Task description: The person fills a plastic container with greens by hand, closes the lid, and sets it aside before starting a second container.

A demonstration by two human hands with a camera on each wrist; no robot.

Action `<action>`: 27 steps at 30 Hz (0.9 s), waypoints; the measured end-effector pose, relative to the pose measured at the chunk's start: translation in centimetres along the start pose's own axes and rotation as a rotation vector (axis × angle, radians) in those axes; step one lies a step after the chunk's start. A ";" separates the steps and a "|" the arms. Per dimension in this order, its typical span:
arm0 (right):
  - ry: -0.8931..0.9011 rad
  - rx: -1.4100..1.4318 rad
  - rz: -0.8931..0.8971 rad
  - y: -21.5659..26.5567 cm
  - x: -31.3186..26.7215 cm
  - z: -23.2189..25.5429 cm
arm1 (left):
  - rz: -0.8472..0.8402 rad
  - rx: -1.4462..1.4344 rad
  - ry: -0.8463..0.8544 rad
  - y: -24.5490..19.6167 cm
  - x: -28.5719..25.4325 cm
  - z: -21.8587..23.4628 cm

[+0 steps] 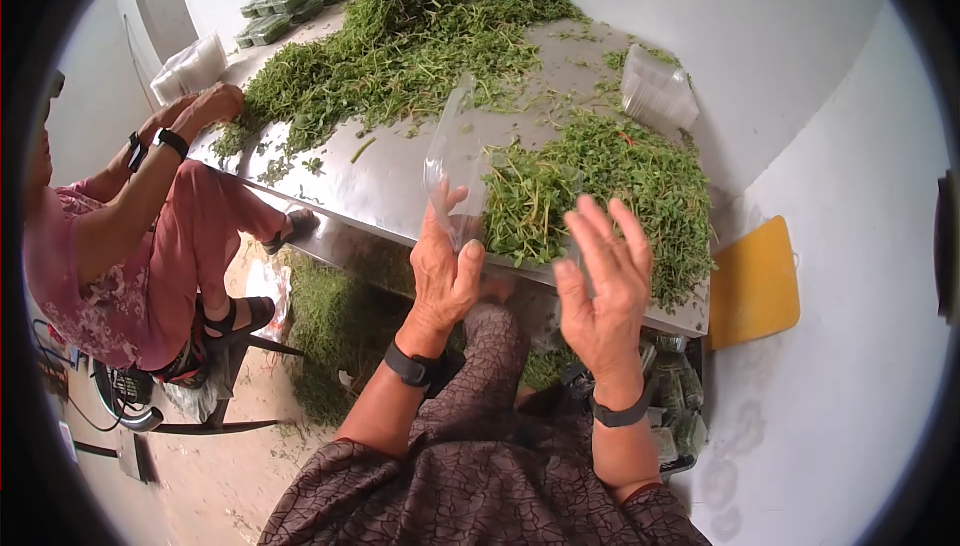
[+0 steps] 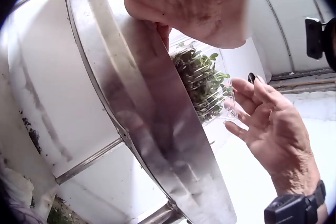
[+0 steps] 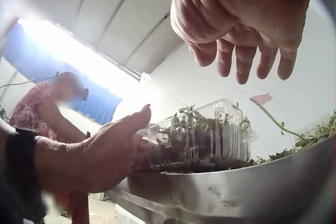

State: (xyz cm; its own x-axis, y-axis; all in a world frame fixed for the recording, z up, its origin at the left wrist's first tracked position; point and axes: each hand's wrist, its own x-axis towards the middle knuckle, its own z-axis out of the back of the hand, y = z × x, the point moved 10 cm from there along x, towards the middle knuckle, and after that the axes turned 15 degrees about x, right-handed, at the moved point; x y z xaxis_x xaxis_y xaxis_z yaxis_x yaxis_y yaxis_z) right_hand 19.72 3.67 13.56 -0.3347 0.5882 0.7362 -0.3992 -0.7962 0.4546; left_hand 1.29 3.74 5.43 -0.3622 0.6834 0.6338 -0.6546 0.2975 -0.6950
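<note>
A clear plastic clamshell box (image 3: pixel 205 137) filled with leafy green sprigs stands at the front edge of the metal table, its clear lid (image 1: pixel 452 136) raised on the left side. My left hand (image 1: pixel 445 266) is against the box's left side, thumb up, its fingers partly seen through the lid. My right hand (image 1: pixel 608 291) is raised to the right of the box with its fingers spread and nothing in it. In the right wrist view its fingers point down above the box. Loose cut greens (image 1: pixel 640 206) lie right behind and beside the box.
A large heap of greens (image 1: pixel 430 36) covers the far table. Stacked empty clear boxes (image 1: pixel 658 91) stand at right, others (image 1: pixel 190 68) at left, near filled packs (image 1: pixel 290 6). Another person (image 1: pixel 130 216) sits at left, hands at the heap. A yellow board (image 1: pixel 757 284) leans by the wall.
</note>
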 end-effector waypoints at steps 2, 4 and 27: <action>0.064 0.056 0.023 0.5 -0.2 -1.4 | -0.013 0.020 0.020 0.0 0.1 -0.1; 0.107 0.012 0.038 0.3 -0.6 -2.4 | -0.027 0.039 0.038 0.2 0.0 -0.1; -0.250 0.255 -0.333 -6.0 -3.9 1.0 | -0.204 0.175 0.009 -2.2 0.4 -0.7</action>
State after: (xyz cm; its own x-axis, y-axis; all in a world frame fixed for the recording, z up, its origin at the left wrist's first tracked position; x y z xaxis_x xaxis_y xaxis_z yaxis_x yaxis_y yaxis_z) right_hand 24.25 6.00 8.44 0.0037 0.7894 0.6139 -0.2174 -0.5985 0.7710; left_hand 3.02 3.83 7.01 -0.2053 0.6272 0.7513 -0.8184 0.3110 -0.4832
